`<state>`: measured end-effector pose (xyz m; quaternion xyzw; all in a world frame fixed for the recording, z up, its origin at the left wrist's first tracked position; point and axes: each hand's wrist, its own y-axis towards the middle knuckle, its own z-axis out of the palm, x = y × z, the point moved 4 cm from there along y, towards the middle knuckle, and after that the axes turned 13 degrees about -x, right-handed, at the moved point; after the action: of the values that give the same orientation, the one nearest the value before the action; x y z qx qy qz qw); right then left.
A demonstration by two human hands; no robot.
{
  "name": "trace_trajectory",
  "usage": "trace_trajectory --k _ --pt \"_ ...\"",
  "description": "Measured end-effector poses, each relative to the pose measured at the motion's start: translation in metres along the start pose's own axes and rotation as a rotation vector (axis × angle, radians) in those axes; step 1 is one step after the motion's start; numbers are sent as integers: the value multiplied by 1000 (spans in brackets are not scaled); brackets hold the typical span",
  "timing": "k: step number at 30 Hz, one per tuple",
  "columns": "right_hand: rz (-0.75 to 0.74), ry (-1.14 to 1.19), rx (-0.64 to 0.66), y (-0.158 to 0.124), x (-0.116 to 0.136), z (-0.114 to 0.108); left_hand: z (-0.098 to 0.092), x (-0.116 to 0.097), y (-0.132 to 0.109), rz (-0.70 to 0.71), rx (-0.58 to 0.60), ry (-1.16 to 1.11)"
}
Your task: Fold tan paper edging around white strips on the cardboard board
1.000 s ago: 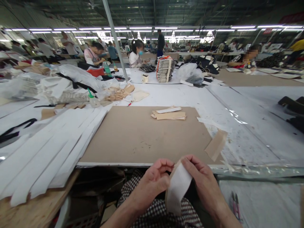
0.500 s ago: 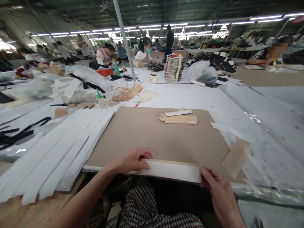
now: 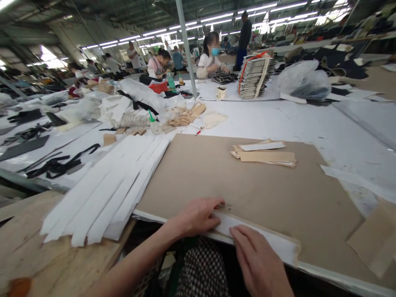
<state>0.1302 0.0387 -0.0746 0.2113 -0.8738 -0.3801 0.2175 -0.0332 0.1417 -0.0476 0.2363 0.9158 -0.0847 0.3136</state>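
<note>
A long white strip with a tan border [image 3: 272,240] lies along the front edge of a brown board [image 3: 198,173]. Its left end passes under my left hand [image 3: 198,216], whose thumb presses on it while the fingers bend over toward the board. My right hand [image 3: 258,258] rests on the strip's middle, fingers stretched out and lying flat along its near side. Farther back on the board is a small pile of tan and white strips [image 3: 266,156].
Long white strips [image 3: 105,185] fan out at the left. A loose tan piece [image 3: 373,237] lies at right. Behind stand a glue bottle with green tip [image 3: 154,126], a bundled stack [image 3: 255,76], a plastic bag [image 3: 305,80] and a metal pole [image 3: 187,49]. Co-workers sit and stand beyond.
My right hand has let go of the strip's right end and moved left to lie flat on its middle. My left hand stays at the left end. The view has turned left.
</note>
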Motion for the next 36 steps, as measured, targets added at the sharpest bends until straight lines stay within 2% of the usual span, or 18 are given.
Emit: trace_trajectory --k 4,7,9,14,17,26,31,36 --pt "19 42 32 0 13 26 -6 10 -10 -50 -20 -71" --pt "24 61 56 -6 9 29 -9 20 -23 -87 -27 -267" --pt "14 68 67 -9 7 28 -9 25 -32 -51 -87 -313" --pt "92 111 81 -3 7 30 0 33 -41 87 -256 -199" --pt "143 180 83 3 9 32 6 35 -40 66 -300 -197" --pt "77 227 174 16 8 34 10 33 -49 -36 -480 -95" --pt "53 209 176 15 7 35 11 26 -51 -45 -471 -65" --pt "54 190 163 10 8 37 7 22 -51 -96 -446 -150"
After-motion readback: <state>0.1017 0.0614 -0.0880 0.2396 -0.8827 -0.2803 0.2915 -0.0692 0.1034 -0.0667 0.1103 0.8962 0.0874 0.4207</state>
